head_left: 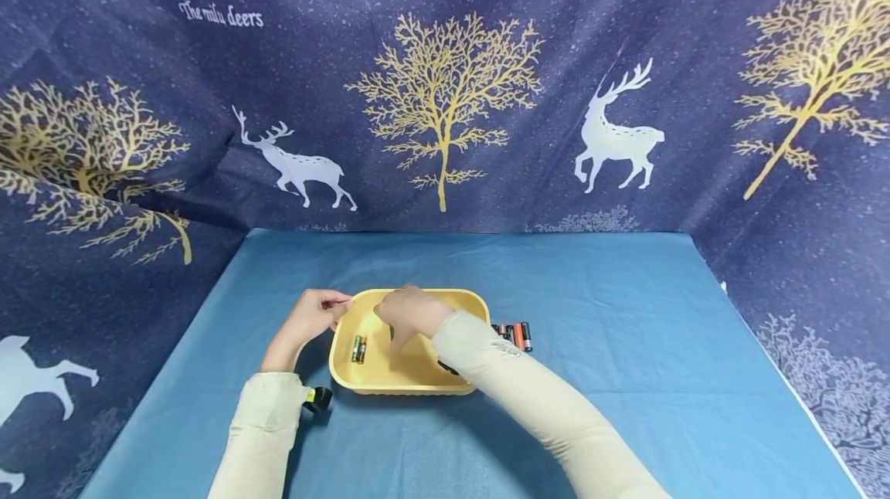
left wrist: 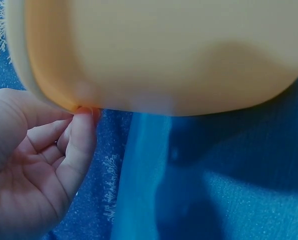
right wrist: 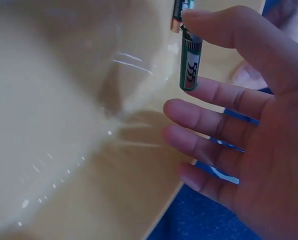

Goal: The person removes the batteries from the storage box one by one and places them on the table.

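Smooth, glossy plastic basin (head_left: pixel 375 372)

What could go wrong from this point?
The right hand pinches a green battery with only thumb and index finger, so it could slip and drop into the yellow basin. The right sleeve passes near the batteries outside the basin and might brush them. The left hand pinches only the basin's rim, so a bump might shift it.

The left sleeve (head_left: pixel 260 429) is cream and creased, a small black device (head_left: pixel 320 399) with a yellow-green patch (head_left: pixel 309 395) beside it — the right sleeve (head_left: pixel 556 406) cream too, with a grey marking (head_left: pixel 505 347).
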A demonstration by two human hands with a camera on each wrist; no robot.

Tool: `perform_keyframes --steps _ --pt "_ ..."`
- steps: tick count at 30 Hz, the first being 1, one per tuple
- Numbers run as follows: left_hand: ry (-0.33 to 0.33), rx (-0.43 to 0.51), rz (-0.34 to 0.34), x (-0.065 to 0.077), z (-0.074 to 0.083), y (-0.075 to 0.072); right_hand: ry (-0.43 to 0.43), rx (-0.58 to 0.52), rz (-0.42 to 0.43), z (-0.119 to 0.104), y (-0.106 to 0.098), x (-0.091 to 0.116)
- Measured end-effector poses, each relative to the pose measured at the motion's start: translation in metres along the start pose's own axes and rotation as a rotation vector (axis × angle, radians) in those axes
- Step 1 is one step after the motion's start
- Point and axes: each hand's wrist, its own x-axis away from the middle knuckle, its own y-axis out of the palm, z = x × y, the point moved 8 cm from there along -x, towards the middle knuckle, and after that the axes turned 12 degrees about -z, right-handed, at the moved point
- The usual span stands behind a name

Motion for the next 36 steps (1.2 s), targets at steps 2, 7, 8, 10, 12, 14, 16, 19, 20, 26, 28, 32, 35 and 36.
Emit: perform_keyframes --steps 2,7,8,10,12,14,16,19,20,26,28,32,35,36 --pt "0.001 0.003 0.004 0.0 0.0 0.0 0.01 0.006 -0.003 0.002 -0.002 0.004" --pt "-0.001 0.01 -0.003 0.0 0.001 0.001 0.013 0.008 0.019 0.011 -0.006 0.014" --pt "-0.003 0.009 -0.004 0.0 0.001 0.001 0.012 0.002 0.022 0.013 -0.007 0.016" --pt "-0.004 0.008 -0.009 -0.001 0.001 0.001 0.01 -0.009 0.025 0.017 -0.008 0.021" --pt "-0.006 0.009 -0.007 -0.001 0.001 0.001 0.011 -0.018 0.031 0.021 -0.01 0.027" --pt "-0.002 0.004 -0.005 -0.002 0.0 0.0 0.016 -0.021 0.031 0.024 -0.012 0.032" --pt "0.001 0.0 -0.002 -0.002 -0.001 0.001 0.021 -0.024 0.036 0.025 -0.012 0.037" --pt "0.004 0.002 0.004 -0.002 -0.002 0.002 0.029 -0.019 0.045 0.027 -0.012 0.044" --pt "0.006 0.004 0.002 -0.001 -0.003 0.002 0.032 -0.02 0.047 0.027 -0.011 0.046" --pt "0.012 0.023 -0.006 -0.001 -0.002 0.003 0.034 -0.027 0.085 0.037 -0.009 0.059" --pt "0.012 0.022 -0.009 -0.001 -0.001 0.003 0.034 -0.027 0.104 0.041 -0.009 0.064" --pt "0.003 0.02 -0.01 -0.001 -0.001 0.002 0.042 -0.028 0.131 0.051 -0.011 0.074" --pt "-0.001 0.025 -0.008 -0.001 -0.002 0.002 0.058 -0.035 0.142 0.059 -0.012 0.082" --pt "0.002 0.022 -0.008 -0.001 -0.002 0.002 0.063 -0.039 0.141 0.061 -0.011 0.085"
